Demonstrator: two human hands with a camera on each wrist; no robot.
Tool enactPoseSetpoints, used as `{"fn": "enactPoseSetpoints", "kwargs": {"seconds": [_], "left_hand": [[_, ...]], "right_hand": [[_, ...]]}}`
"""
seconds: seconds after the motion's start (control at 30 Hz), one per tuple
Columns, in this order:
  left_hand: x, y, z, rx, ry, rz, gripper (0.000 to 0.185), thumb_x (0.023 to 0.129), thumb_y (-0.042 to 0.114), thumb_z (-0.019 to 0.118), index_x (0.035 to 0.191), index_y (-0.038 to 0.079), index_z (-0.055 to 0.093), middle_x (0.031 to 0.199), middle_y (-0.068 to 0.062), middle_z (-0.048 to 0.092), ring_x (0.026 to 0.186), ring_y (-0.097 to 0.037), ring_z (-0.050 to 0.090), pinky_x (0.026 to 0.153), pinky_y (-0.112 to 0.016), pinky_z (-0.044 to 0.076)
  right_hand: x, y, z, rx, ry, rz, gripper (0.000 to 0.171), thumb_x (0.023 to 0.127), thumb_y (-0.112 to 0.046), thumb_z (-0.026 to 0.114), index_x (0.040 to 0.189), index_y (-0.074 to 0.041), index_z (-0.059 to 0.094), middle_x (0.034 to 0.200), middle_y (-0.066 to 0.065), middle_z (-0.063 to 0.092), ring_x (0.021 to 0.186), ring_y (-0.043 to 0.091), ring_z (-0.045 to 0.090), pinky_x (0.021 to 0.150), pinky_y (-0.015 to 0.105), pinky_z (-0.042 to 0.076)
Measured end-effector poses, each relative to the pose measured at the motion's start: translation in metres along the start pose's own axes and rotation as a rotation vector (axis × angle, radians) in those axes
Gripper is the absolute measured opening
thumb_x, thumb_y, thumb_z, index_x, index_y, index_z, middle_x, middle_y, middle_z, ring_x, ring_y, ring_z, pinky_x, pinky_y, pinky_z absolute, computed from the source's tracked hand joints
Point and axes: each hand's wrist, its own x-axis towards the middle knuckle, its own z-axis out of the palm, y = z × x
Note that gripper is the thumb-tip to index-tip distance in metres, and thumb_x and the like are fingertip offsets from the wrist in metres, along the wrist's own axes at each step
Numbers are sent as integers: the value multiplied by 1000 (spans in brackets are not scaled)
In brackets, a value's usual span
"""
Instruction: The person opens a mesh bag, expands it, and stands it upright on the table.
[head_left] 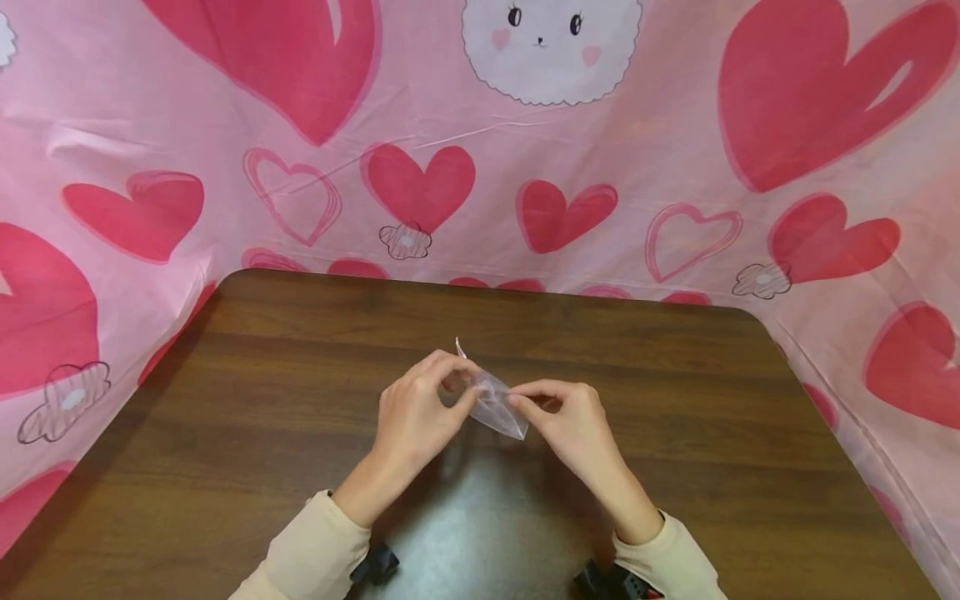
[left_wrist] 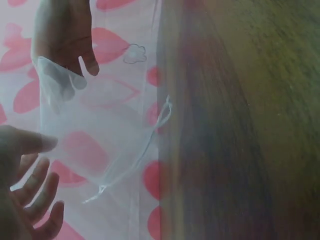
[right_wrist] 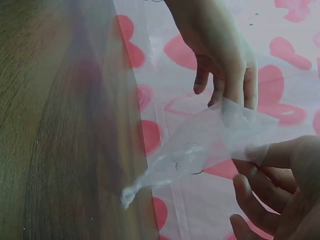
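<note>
A small sheer, whitish pouch (head_left: 501, 419) is held above the table between both hands. In the head view the left hand (head_left: 420, 408) pinches it on one side with thumb and forefinger. On the other side the right hand (head_left: 576, 423) pinches the material between thumb and forefinger. A thin white drawstring (left_wrist: 142, 150) runs along one edge of the pouch in the left wrist view. Seen from the right wrist, the pouch (right_wrist: 200, 140) narrows to a bunched end at lower left, and the fingers of the upper hand show through its fabric.
Beneath the hands lies a dark brown wooden table (head_left: 300, 333). Pink cloth (head_left: 562, 142) with red hearts hangs around its back and sides. Dark devices (head_left: 378, 564) sit at the wrists beside the cream sleeves (head_left: 315, 546).
</note>
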Motion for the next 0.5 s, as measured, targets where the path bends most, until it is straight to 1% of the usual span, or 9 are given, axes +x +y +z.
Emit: {"fn": "enactPoseSetpoints", "kwargs": {"seconds": [0.1, 0.2, 0.27, 0.33, 0.43, 0.5], "left_hand": [[0, 0, 1, -12, -37, 36, 28, 78, 17, 84, 101, 27, 73, 102, 14, 64, 93, -6, 61, 61, -33, 48], [1, 1, 0, -15, -68, 93, 27, 78, 19, 84, 103, 26, 74, 111, 14, 65, 103, -8, 57, 67, -33, 50], [1, 2, 0, -12, -81, 125, 25, 79, 21, 84, 101, 26, 75, 109, 15, 67, 100, -7, 56, 69, -32, 50], [2, 3, 0, 0, -87, 143, 22, 80, 24, 84, 100, 27, 76, 104, 15, 69, 97, -6, 56, 72, -31, 49], [2, 4, 1, 25, -88, 150, 19, 81, 27, 84, 98, 29, 78, 97, 16, 71, 91, -5, 57, 71, -30, 49], [1, 4, 1, 45, -87, 143, 16, 82, 29, 83, 97, 30, 78, 94, 17, 71, 88, -5, 58, 69, -30, 48]], "right_hand": [[1, 0, 0, -14, 20, -8, 5, 82, -13, 82, 86, -12, 80, 79, -2, 74, 62, 10, 60, 51, 24, 45], [1, -1, -1, -52, 35, -24, 5, 81, -14, 83, 82, -15, 79, 75, -6, 72, 59, 9, 58, 49, 25, 45], [2, -2, -1, -76, 43, -34, 6, 80, -15, 84, 80, -18, 78, 74, -9, 71, 61, 8, 59, 53, 26, 46], [2, -3, -2, -93, 50, -38, 9, 79, -15, 85, 79, -20, 77, 74, -12, 70, 64, 7, 60, 57, 28, 48], [2, -4, -2, -98, 52, -41, 11, 78, -15, 86, 78, -21, 76, 75, -13, 70, 68, 7, 62, 64, 30, 50], [2, -4, -2, -90, 50, -49, 11, 78, -15, 86, 79, -20, 76, 76, -13, 70, 69, 6, 62, 67, 31, 51]]}}
